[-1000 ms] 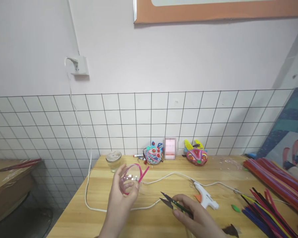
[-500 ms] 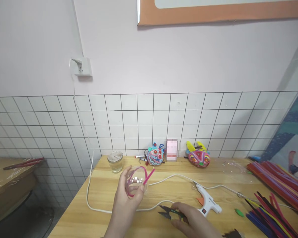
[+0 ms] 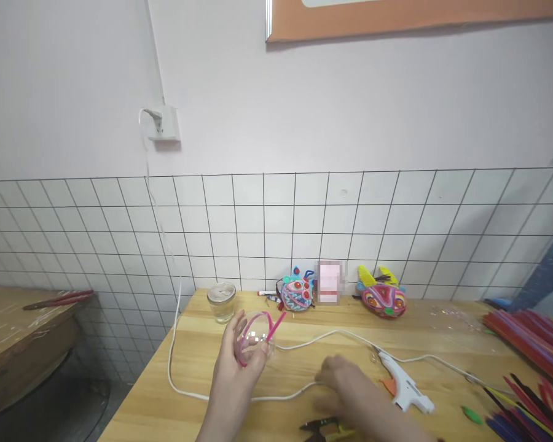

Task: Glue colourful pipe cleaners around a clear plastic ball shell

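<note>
My left hand (image 3: 239, 368) is wrapped round a clear plastic ball (image 3: 257, 344). A pink pipe cleaner (image 3: 276, 326) loops around the ball, and its straight end sticks up to the right. My right hand (image 3: 350, 393) is above the table, smeared by motion, so its fingers cannot be made out. Just below it, at the bottom edge of the view, lie dark thread snips (image 3: 317, 426), apart from the hand as far as I can see. A white hot glue gun (image 3: 404, 385) with an orange trigger lies right of that hand.
A white cord (image 3: 184, 393) loops across the wooden table. At the back stand a glass jar (image 3: 222, 304) and two colourful decorated masks, one blue (image 3: 297, 293) and one pink (image 3: 383, 299). Bundles of pipe cleaners (image 3: 529, 344) lie at the right, near a green leaf-shaped piece (image 3: 472, 415).
My right hand has let go of the thread snips, which now lie lower in view, and has moved up off them. My left hand still holds the ball. The view has turned slightly left.
</note>
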Available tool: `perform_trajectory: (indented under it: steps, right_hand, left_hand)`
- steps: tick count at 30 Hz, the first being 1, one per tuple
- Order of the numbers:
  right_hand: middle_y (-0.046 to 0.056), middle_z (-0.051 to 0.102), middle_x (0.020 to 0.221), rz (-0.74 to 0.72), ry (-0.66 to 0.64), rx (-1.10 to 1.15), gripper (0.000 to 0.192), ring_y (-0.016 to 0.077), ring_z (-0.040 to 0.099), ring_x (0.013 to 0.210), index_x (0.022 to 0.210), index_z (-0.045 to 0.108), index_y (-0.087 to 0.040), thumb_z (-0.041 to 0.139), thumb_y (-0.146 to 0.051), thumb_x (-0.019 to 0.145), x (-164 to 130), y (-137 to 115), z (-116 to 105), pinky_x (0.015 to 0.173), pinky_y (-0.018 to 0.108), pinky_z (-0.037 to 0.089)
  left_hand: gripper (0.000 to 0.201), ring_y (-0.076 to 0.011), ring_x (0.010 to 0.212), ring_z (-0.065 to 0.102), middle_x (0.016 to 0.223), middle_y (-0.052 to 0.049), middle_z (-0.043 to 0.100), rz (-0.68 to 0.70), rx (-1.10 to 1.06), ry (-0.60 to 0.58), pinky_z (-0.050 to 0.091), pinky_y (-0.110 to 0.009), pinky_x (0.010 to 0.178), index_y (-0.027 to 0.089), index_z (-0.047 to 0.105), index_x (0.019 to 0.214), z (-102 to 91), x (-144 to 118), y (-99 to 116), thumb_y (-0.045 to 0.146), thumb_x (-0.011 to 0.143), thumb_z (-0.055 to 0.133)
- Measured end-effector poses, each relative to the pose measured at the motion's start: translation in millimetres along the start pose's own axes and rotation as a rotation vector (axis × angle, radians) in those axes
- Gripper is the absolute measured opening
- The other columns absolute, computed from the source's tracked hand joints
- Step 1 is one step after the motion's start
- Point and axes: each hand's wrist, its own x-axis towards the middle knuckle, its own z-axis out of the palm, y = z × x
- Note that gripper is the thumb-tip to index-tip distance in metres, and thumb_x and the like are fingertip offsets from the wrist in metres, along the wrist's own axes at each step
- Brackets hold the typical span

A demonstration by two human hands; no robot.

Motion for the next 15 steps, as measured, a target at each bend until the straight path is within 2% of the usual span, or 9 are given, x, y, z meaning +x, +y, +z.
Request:
perform_trajectory:
  steps: [2, 3, 5, 7, 10, 15]
  right_hand:
    - [0.007, 0.069, 0.095, 0.037, 0.103, 0.075, 0.017, 0.0236, 0.061, 0.094, 0.085, 0.07, -0.018, 0.056, -0.029, 0.086, 28, 9, -26, 0.083, 0.035, 0.044]
    - [0.006, 0.068, 0.09, 0.078, 0.145, 0.113, 0.021, 0.0218, 0.063, 0.09, 0.088, 0.068, -0.016, 0.051, -0.029, 0.09, 46, 14, -39, 0.082, 0.037, 0.046]
    - [0.004, 0.067, 0.097, 0.166, 0.216, 0.206, 0.021, 0.0176, 0.064, 0.085, 0.099, 0.063, -0.015, 0.053, -0.033, 0.092, 82, 26, -62, 0.078, 0.038, 0.05]
    - [0.005, 0.065, 0.104, 0.253, 0.258, 0.302, 0.025, 0.0172, 0.064, 0.085, 0.107, 0.06, -0.015, 0.055, -0.033, 0.091, 116, 36, -76, 0.074, 0.036, 0.054]
    - [0.006, 0.063, 0.109, 0.354, 0.264, 0.423, 0.027, 0.018, 0.064, 0.087, 0.113, 0.057, -0.016, 0.056, -0.031, 0.091, 152, 43, -79, 0.074, 0.037, 0.055]
    - [0.006, 0.063, 0.11, 0.456, 0.214, 0.551, 0.026, 0.0182, 0.064, 0.088, 0.112, 0.058, -0.016, 0.056, -0.032, 0.091, 184, 45, -59, 0.075, 0.037, 0.055]
  left_hand:
    - [0.067, -0.029, 0.127, 0.044, 0.136, -0.017, 0.05, -0.002, -0.007, 0.025, 0.034, -0.041, 0.103, 0.019, 0.038, 0.131, -0.7, 2, -2, 0.04, 0.074, 0.066]
    - [0.068, -0.0294, 0.126, 0.046, 0.135, -0.017, 0.052, 0.001, -0.009, 0.043, 0.034, -0.041, 0.103, 0.02, 0.039, 0.131, -0.5, 3, -3, 0.041, 0.073, 0.067]
    - [0.068, -0.03, 0.122, 0.049, 0.133, -0.016, 0.053, 0.005, -0.024, 0.082, 0.037, -0.042, 0.101, 0.021, 0.042, 0.129, 0.5, 4, -5, 0.044, 0.07, 0.068]
    - [0.068, -0.03, 0.115, 0.055, 0.131, -0.016, 0.054, -0.006, -0.042, 0.121, 0.043, -0.04, 0.094, 0.021, 0.045, 0.126, 1.4, 6, -6, 0.047, 0.068, 0.069]
    - [0.069, -0.0291, 0.106, 0.06, 0.127, -0.016, 0.056, -0.037, -0.031, 0.152, 0.047, -0.038, 0.087, 0.021, 0.046, 0.123, 0.1, 9, -6, 0.048, 0.065, 0.07]
    - [0.069, -0.0299, 0.109, 0.057, 0.125, -0.015, 0.058, -0.033, -0.011, 0.181, 0.046, -0.039, 0.087, 0.021, 0.046, 0.123, -5.3, 14, -5, 0.05, 0.065, 0.069]
